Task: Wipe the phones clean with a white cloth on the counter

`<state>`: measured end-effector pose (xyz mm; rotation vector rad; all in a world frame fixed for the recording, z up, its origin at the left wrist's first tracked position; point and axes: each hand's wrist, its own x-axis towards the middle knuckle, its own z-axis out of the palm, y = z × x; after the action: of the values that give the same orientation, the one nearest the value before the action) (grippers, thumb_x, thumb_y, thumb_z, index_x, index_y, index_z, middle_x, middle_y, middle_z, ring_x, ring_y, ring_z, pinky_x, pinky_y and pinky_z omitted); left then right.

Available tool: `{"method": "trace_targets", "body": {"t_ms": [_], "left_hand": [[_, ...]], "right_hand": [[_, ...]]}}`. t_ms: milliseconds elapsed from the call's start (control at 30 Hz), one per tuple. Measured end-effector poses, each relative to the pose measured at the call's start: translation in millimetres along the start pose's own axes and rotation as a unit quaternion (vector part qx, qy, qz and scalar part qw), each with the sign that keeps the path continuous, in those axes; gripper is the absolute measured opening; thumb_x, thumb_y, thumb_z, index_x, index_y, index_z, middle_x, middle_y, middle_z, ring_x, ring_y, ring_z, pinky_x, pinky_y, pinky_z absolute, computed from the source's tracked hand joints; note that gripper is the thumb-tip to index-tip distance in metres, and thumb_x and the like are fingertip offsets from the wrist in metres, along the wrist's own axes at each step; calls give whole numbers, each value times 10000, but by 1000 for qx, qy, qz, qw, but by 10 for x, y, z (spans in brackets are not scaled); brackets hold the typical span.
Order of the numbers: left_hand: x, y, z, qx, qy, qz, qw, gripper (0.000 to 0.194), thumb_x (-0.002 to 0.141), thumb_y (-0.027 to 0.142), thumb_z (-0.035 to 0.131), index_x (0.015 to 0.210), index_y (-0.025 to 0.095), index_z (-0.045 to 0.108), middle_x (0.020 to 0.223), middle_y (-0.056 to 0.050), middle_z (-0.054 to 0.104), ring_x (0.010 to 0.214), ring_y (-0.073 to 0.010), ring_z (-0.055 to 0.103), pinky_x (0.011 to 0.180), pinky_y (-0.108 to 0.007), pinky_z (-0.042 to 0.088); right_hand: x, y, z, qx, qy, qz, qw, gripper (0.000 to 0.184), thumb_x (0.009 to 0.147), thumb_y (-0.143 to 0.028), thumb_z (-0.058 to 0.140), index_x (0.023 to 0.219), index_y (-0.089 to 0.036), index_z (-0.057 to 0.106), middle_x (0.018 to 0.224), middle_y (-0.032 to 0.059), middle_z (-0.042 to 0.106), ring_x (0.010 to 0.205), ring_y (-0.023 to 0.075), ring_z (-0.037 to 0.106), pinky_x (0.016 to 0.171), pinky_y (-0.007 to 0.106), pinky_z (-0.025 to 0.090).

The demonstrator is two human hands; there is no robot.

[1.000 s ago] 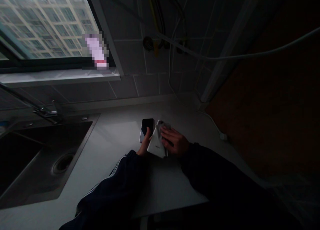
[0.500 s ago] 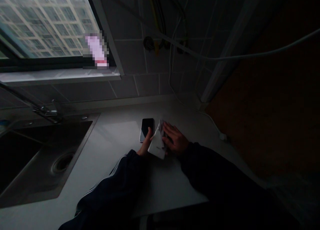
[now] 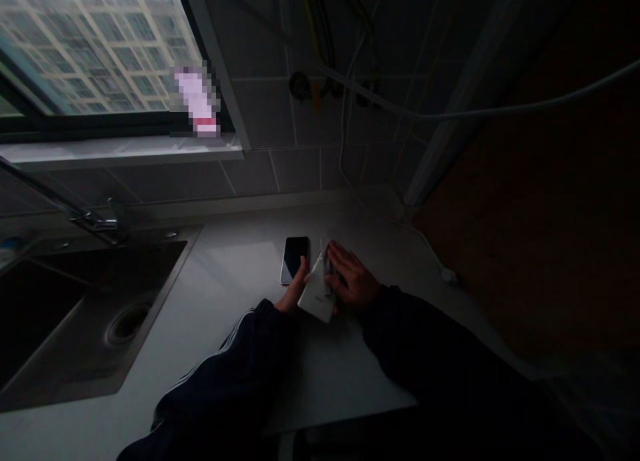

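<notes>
Head view: left grip [image 3: 291, 291] and right grip [image 3: 354, 279] sit either side of a white folded packet [image 3: 317, 293] on the table [image 3: 235, 294].
Grip state: left fingers rest against a black smartphone [image 3: 295, 259], right fingers spread along the packet's edge; whether either is clamped, cannot tell.
Risk: a loose hold could let the packet slide onto the phone.
Room: a steel sink [image 3: 159, 307] lies well beyond the left grip; the table's front edge lies nearer the body than both grips.

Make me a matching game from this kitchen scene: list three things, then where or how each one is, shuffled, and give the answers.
Things:
1. phone
2. white folded item
3. steel sink

Places:
A. Set into the counter, left of the hands
B. Between the left hand and right hand
C. Lying on the counter, dark screen up

Pairs: 1-C, 2-B, 3-A
</notes>
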<state>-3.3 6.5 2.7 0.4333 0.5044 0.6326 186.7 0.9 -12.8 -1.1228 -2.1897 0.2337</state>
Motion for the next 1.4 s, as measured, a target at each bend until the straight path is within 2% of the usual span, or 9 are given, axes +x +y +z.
{"method": "trace_targets", "body": {"t_ms": [167,300,367,467,633,933,1067,1233,1400], "left_hand": [[69,16,-54,-18,46,30,998,746,994,650,308,1520,141,454,1118,-165,748,968,-304,742,859,-391,565],[98,38,-47,-34,112,87,989,626,1051,477,344,1602,183,309,1163,-116,752,1023,-214,731,884,-271,528],[83,28,-9,-33,110,90,989,614,1053,465,357,1607,205,301,1189,-100,748,1050,-192,723,895,-242,514],[40,-9,67,-23,87,55,994,658,1043,543,288,1564,156,399,1162,-130,752,1039,-238,729,913,-297,530],[-7,-15,161,-12,74,4,997,679,1037,570,226,1487,154,517,1120,-144,758,969,-277,746,855,-360,568],[117,45,29,-62,140,65,986,711,1034,578,257,1408,62,573,1016,-171,768,875,-247,757,829,-331,568],[87,43,72,-41,125,69,989,673,1040,555,270,1438,90,551,1036,-154,768,915,-245,752,837,-326,565],[25,26,147,-16,82,45,995,658,1028,576,288,1493,164,503,1091,-147,756,921,-265,748,829,-360,568],[7,2,142,-1,55,16,998,631,1023,570,326,1516,204,471,1064,-127,755,910,-268,746,826,-373,567]], "right_hand": [[-38,-112,50,7,-14,-43,999,609,1042,-471,412,1484,-59,489,1547,225,448,1484,327,385,1197,596,338],[-63,-243,56,38,-62,-107,992,586,1039,-482,433,1501,-125,480,1548,174,469,1468,287,423,1205,560,337],[-54,-234,40,37,-75,-92,992,619,1037,-490,433,1545,-138,411,1588,166,409,1496,292,371,1214,582,305],[-23,-121,11,19,-65,-24,997,652,1039,-491,413,1580,-136,336,1623,173,335,1528,315,296,1213,631,264],[-4,-7,20,13,-35,39,999,668,1046,-500,372,1575,-94,341,1630,197,303,1533,321,275,1207,609,301],[-63,-283,55,27,-70,-106,992,536,1066,-477,352,1435,-149,562,1501,149,534,1440,276,468,1193,581,341],[-31,-266,23,-10,-72,-44,996,537,1057,-463,370,1456,-145,537,1540,153,479,1466,309,424,1187,640,306],[12,-231,-25,-88,-32,94,991,573,1025,-439,454,1521,-153,452,1597,141,393,1537,385,235,1171,778,112],[9,-189,-16,-91,1,118,989,617,1022,-450,446,1529,-99,430,1639,166,290,1550,387,189,1190,742,143]]}}
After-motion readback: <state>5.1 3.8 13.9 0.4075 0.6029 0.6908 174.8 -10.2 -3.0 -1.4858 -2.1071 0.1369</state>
